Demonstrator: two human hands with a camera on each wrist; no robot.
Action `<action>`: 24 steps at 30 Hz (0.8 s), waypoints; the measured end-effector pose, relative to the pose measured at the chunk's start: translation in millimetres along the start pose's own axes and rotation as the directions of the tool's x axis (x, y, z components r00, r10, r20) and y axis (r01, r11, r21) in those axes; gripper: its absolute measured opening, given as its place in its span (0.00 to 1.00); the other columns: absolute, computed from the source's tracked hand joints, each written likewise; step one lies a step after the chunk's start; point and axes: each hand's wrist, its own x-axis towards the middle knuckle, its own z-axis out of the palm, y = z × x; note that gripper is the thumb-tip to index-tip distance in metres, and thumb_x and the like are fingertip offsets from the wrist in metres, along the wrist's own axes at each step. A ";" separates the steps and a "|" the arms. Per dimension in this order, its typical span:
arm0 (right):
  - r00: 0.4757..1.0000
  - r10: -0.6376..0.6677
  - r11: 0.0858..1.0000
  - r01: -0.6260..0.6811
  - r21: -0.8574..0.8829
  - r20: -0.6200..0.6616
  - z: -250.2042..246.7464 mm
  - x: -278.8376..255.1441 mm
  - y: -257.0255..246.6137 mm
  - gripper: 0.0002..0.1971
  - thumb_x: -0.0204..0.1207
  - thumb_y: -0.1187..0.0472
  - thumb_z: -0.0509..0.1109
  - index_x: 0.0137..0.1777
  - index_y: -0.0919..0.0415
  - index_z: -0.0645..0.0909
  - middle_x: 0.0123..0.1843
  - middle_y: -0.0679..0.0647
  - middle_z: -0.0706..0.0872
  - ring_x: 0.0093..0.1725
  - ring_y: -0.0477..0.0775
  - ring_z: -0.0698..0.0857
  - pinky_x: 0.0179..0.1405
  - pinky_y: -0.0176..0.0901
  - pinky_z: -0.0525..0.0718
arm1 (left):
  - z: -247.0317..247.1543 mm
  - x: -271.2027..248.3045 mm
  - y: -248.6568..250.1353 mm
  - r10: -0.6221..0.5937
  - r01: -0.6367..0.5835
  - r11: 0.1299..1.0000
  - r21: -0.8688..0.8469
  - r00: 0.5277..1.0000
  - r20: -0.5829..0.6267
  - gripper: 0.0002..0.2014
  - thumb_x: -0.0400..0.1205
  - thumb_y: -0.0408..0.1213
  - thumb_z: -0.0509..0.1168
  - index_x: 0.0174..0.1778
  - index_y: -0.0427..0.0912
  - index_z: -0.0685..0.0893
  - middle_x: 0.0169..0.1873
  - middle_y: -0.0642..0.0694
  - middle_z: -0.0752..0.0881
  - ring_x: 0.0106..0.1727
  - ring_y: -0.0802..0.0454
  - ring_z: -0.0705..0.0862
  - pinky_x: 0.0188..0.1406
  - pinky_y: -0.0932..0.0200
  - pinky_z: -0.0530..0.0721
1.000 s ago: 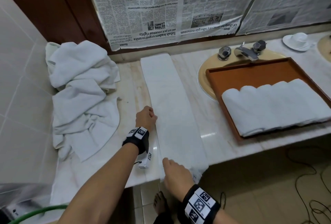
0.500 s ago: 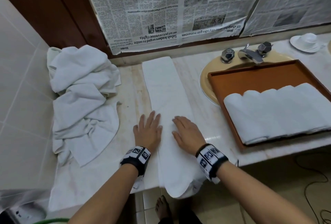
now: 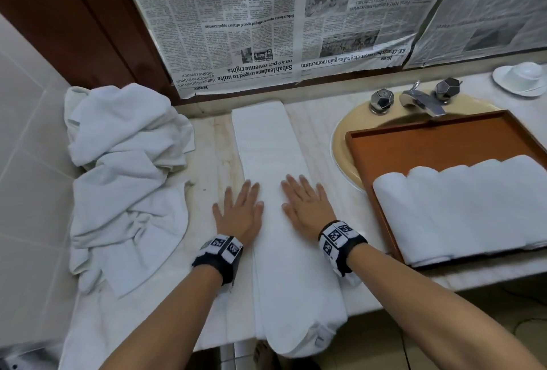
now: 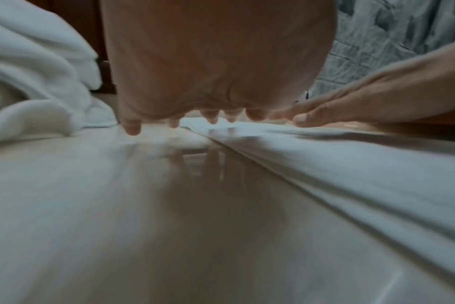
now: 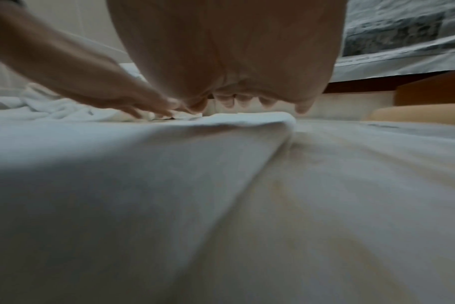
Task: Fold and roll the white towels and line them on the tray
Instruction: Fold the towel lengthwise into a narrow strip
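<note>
You're getting soft, even light in the head view, edges bowing; both wrist views are running dim and blurred

I am looking at newspaper sheets (image 3: 266, 23) hanging upside down over the wall behind a pale marble counter (image 3: 207, 168). A dark wooden panel (image 3: 74, 20) is standing left of the paper, with white wall tiles (image 3: 26, 147) running down the left side. A beige sink basin (image 3: 343, 144) is sitting in the counter, with a chrome faucet (image 3: 423, 101) between two faceted knobs (image 3: 381, 100). A white cup on a saucer (image 3: 522, 76) is resting at the far right. Dark cables (image 3: 527, 325) are lying on the floor below.
</note>
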 end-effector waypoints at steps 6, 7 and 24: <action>0.996 0.062 0.998 -0.063 0.012 0.068 -4.2 23.9 13.7 0.29 0.89 0.45 0.40 0.87 0.47 0.38 0.87 0.41 0.36 0.87 0.49 0.38 0.84 0.63 0.40 | -6.5 35.4 -0.6 -0.013 0.004 0.996 0.092 0.994 0.104 0.28 0.89 0.60 0.38 0.85 0.68 0.38 0.84 0.69 0.37 0.87 0.44 0.36 0.81 0.28 0.38; 0.991 0.110 0.993 -0.112 0.025 0.072 -10.5 23.9 20.7 0.29 0.89 0.46 0.41 0.87 0.48 0.38 0.88 0.42 0.36 0.87 0.51 0.39 0.84 0.63 0.42 | -11.8 38.6 -5.5 -0.058 0.048 0.995 0.090 0.992 0.112 0.28 0.89 0.60 0.38 0.85 0.66 0.38 0.84 0.68 0.37 0.87 0.43 0.36 0.81 0.28 0.38; 0.991 -0.067 0.996 0.073 -0.047 0.118 -0.1 -0.3 6.6 0.30 0.86 0.43 0.34 0.87 0.47 0.39 0.88 0.40 0.38 0.87 0.48 0.40 0.84 0.60 0.44 | -1.3 31.3 -9.8 0.044 -0.064 0.978 0.201 0.994 0.100 0.31 0.86 0.66 0.39 0.85 0.68 0.38 0.84 0.68 0.35 0.87 0.44 0.38 0.81 0.28 0.42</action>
